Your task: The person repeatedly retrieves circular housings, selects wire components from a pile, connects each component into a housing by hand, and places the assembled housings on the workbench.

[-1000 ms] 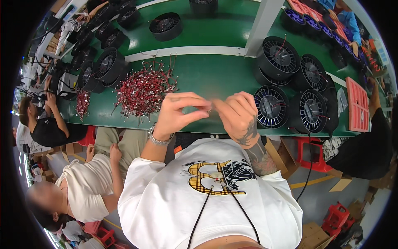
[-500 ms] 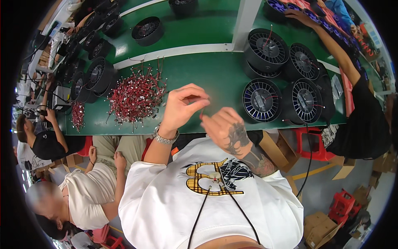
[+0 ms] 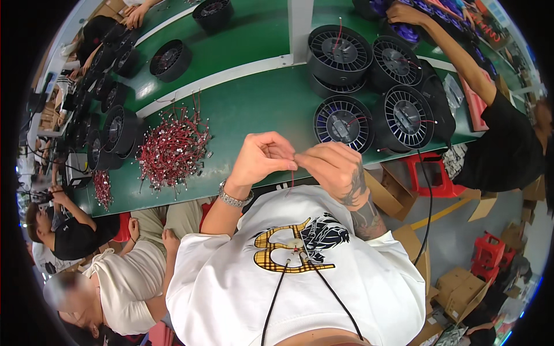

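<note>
My left hand (image 3: pixel 259 158), with a metal watch on the wrist, pinches thumb against fingers near the table's front edge. Its fingertips meet those of my right hand (image 3: pixel 334 167), which is also closed in a pinch. A thin red wire (image 3: pixel 292 181) hangs down from between the fingertips, over my white top. The end inside the fingers is hidden. To the left on the green table (image 3: pixel 254 104) lies a big heap of short red wires with small white connectors (image 3: pixel 173 151). Beyond my right hand stand several round black fan units, one with a blue-tinted inside (image 3: pixel 343 124).
A smaller wire bunch (image 3: pixel 102 189) lies at far left beside more black fan units (image 3: pixel 120 128). A white post (image 3: pixel 300 32) rises behind. Co-workers sit at my left and stand at my right. Red stools (image 3: pixel 434 179) and cardboard boxes (image 3: pixel 388 187) are on the floor.
My hands have come together at the fingertips, my right hand having risen beside the left. The red wire now hangs lower and shows more plainly. The whole view has shifted and tilted.
</note>
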`<action>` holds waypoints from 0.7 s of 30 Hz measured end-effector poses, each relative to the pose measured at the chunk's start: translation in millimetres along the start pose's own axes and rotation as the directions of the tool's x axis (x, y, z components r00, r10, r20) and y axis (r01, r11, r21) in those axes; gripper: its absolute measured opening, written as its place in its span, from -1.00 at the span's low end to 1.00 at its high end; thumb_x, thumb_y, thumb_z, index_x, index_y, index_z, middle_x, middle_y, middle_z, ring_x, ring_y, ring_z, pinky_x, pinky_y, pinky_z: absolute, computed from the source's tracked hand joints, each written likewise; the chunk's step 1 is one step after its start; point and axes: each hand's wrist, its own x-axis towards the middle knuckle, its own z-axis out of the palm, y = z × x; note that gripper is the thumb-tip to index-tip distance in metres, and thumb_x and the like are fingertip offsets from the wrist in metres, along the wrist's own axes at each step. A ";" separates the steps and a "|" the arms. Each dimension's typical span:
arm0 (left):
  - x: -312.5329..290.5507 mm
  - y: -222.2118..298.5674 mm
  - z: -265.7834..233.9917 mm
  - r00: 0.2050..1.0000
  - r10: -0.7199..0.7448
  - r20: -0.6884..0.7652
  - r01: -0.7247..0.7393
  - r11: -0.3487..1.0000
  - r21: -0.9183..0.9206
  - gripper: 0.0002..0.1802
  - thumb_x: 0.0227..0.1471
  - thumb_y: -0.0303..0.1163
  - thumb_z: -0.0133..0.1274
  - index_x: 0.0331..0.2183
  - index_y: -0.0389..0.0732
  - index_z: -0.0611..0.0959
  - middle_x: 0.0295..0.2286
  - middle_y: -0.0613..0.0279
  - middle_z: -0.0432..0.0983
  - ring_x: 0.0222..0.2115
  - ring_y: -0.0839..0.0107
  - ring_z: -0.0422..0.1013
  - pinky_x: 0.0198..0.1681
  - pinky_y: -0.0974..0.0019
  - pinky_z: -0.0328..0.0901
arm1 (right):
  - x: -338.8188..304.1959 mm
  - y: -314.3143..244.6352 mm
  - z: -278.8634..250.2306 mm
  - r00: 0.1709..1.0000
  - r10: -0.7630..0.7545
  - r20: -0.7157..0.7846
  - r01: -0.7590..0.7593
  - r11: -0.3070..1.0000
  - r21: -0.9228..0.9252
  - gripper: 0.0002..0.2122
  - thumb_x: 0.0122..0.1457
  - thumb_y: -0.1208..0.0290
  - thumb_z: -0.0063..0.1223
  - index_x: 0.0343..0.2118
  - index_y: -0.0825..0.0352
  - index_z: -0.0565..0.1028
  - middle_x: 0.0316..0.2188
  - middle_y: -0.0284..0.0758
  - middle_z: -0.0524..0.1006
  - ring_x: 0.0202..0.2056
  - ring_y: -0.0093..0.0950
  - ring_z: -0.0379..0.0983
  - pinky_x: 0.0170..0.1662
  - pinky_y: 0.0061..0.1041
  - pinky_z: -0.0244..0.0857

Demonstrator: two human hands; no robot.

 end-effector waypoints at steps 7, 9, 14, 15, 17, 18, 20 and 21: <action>63.0 -16.5 9.9 0.872 0.402 0.279 -0.432 0.364 0.825 -0.71 -0.04 -0.52 0.30 -0.19 -0.15 0.75 -0.16 0.26 0.65 0.02 0.26 0.51 0.04 0.22 0.43 | -8.1 6.1 -22.2 0.981 0.149 -0.122 -0.155 0.987 -0.045 -0.80 -0.05 0.66 0.34 -0.30 0.38 0.69 -0.34 -0.28 0.66 -0.32 -0.32 0.61 -0.27 -0.44 0.46; 68.4 -29.2 5.1 0.827 0.297 0.478 -0.496 -0.015 0.868 -0.75 -0.04 -0.42 0.29 -0.22 -0.06 0.78 -0.13 0.37 0.62 0.03 0.29 0.46 0.03 0.24 0.38 | -4.2 3.7 -22.7 0.965 0.224 -0.134 -0.222 0.975 0.029 -0.80 -0.04 0.68 0.32 -0.29 0.40 0.68 -0.32 -0.25 0.66 -0.31 -0.32 0.61 -0.24 -0.44 0.47; 32.3 -20.6 0.8 0.787 0.249 0.565 -0.586 0.013 0.810 -0.87 -0.06 -0.35 0.30 -0.36 -0.05 0.81 -0.26 0.44 0.62 -0.20 0.37 0.46 -0.18 0.30 0.36 | -0.8 14.0 -16.6 0.950 0.292 -0.114 -0.280 0.954 0.111 -0.81 0.00 0.69 0.30 -0.27 0.40 0.68 -0.28 -0.23 0.66 -0.29 -0.32 0.62 -0.21 -0.46 0.47; 19.4 -23.0 3.5 0.787 0.264 0.557 -0.588 0.050 0.807 -0.89 -0.08 -0.35 0.31 -0.39 -0.04 0.81 -0.30 0.46 0.61 -0.24 0.39 0.44 -0.21 0.31 0.35 | -0.5 16.3 -13.7 0.951 0.291 -0.107 -0.279 0.953 0.116 -0.81 0.00 0.69 0.30 -0.27 0.40 0.68 -0.28 -0.23 0.66 -0.29 -0.32 0.62 -0.21 -0.46 0.47; -1.6 -26.9 7.4 0.789 0.290 0.542 -0.593 0.127 0.795 -0.93 -0.13 -0.35 0.34 -0.46 -0.03 0.81 -0.38 0.51 0.59 -0.33 0.42 0.39 -0.26 0.31 0.31 | 0.8 23.3 -7.1 0.932 0.355 -0.069 -0.342 0.928 0.149 -0.81 0.01 0.67 0.31 -0.27 0.40 0.68 -0.27 -0.23 0.66 -0.27 -0.32 0.62 -0.19 -0.46 0.48; -7.8 -26.9 7.6 0.793 0.289 0.536 -0.588 0.131 0.798 -0.93 -0.13 -0.35 0.34 -0.46 -0.03 0.81 -0.38 0.51 0.59 -0.33 0.42 0.39 -0.26 0.31 0.31 | 1.1 27.3 -3.1 0.920 0.388 -0.051 -0.376 0.912 0.164 -0.81 0.02 0.66 0.31 -0.26 0.40 0.68 -0.26 -0.23 0.66 -0.26 -0.32 0.62 -0.19 -0.45 0.48; -15.5 -24.5 8.1 0.825 0.346 0.447 -0.519 0.148 0.842 -0.91 -0.16 -0.36 0.36 -0.46 -0.02 0.81 -0.42 0.53 0.58 -0.36 0.43 0.39 -0.28 0.31 0.29 | 1.7 38.8 5.8 0.925 0.379 -0.035 -0.369 0.915 0.163 -0.82 0.02 0.66 0.31 -0.27 0.40 0.68 -0.26 -0.23 0.66 -0.25 -0.31 0.61 -0.18 -0.45 0.48; -16.3 -24.4 7.5 0.835 0.374 0.405 -0.487 0.158 0.859 -0.90 -0.18 -0.36 0.38 -0.47 -0.02 0.81 -0.44 0.54 0.57 -0.37 0.44 0.39 -0.29 0.31 0.29 | 2.0 45.6 9.8 0.929 0.368 -0.028 -0.360 0.920 0.158 -0.82 0.03 0.65 0.30 -0.27 0.40 0.67 -0.26 -0.23 0.66 -0.24 -0.31 0.61 -0.17 -0.44 0.48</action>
